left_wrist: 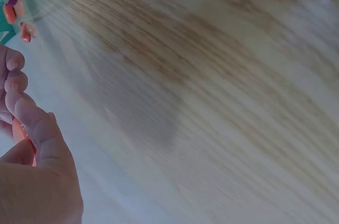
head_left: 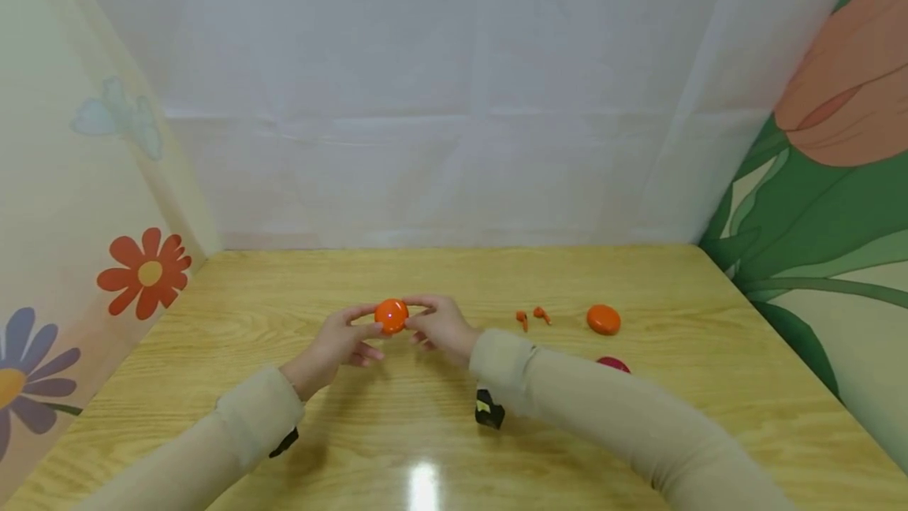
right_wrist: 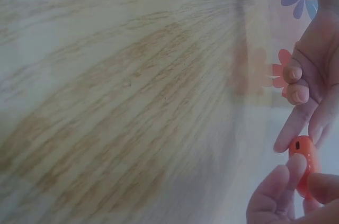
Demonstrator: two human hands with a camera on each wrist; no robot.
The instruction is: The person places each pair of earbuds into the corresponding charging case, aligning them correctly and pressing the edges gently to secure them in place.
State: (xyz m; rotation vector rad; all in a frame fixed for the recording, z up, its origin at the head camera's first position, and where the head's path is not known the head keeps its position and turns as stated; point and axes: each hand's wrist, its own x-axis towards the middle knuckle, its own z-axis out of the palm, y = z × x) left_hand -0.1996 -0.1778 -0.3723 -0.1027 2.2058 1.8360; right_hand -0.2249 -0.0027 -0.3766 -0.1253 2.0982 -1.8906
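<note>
An orange case [head_left: 391,315] is held above the middle of the wooden worktop [head_left: 440,448], pinched between both hands. It is gripped from the left by the thumb and forefinger of the left hand [head_left: 333,345] and from the right by the fingers of the right hand [head_left: 441,327]; in the right wrist view its narrow edge [right_wrist: 303,163] is seen clamped between fingertips of the two hands. The case appears closed, with no gap visible between its halves, though the seam is too small to be read with certainty. To the right, two small orange earbuds [head_left: 532,315] are seen lying loose on the worktop, close together, and a second orange case [head_left: 603,319] rests just beyond them. A dark red object [head_left: 613,363] is partly hidden behind the right sleeve. As far as can be judged, the earbuds have not been stowed, and the held case has yet to be opened.
</note>
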